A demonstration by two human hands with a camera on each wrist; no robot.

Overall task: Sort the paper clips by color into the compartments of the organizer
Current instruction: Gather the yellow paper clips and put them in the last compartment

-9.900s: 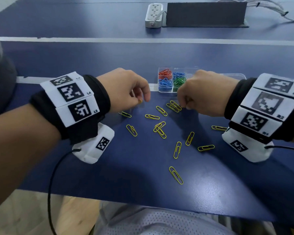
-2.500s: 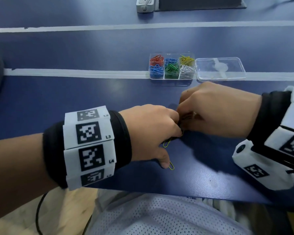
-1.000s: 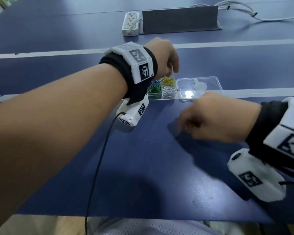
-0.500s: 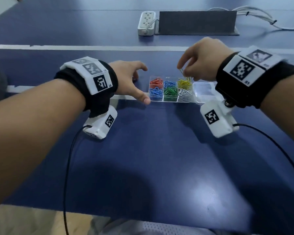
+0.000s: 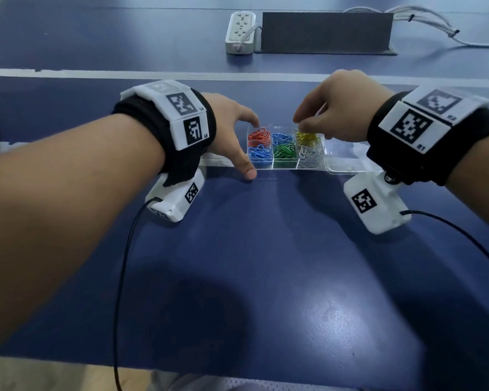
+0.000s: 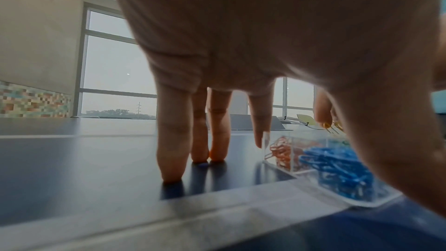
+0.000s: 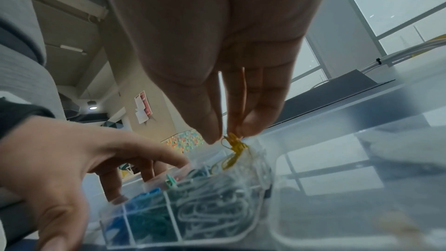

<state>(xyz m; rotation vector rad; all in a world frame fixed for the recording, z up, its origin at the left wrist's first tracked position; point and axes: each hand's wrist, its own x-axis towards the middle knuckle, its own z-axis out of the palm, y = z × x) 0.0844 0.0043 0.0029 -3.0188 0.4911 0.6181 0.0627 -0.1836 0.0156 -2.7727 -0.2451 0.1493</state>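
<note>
A clear six-compartment organizer (image 5: pixel 285 168) stands mid-table, holding red (image 5: pixel 259 136), blue (image 5: pixel 260 154), green (image 5: pixel 285 152), white (image 5: pixel 309 155) and yellow paper clips (image 5: pixel 308 140). My right hand (image 5: pixel 301 127) hovers over the yellow compartment and pinches a small bunch of yellow clips (image 7: pixel 235 144) that hang into it. My left hand (image 5: pixel 247 149) brackets the organizer's left end (image 6: pixel 277 159), with the thumb at the front, the index finger at the back corner and the other straight fingers (image 6: pixel 171 150) standing on the table.
The organizer's clear lid (image 5: pixel 347 162) lies open to its right, under my right wrist. Far back are a white power strip (image 5: pixel 240 32), a dark grey panel (image 5: pixel 326 31) and a bundle of cables (image 5: pixel 435 26). The blue table's front edge runs near my body.
The loose yellow clips were gathered off the table by both hands. In the last half second my right hand came down over the yellow compartment, and my left hand closed in on the organizer's left end.
</note>
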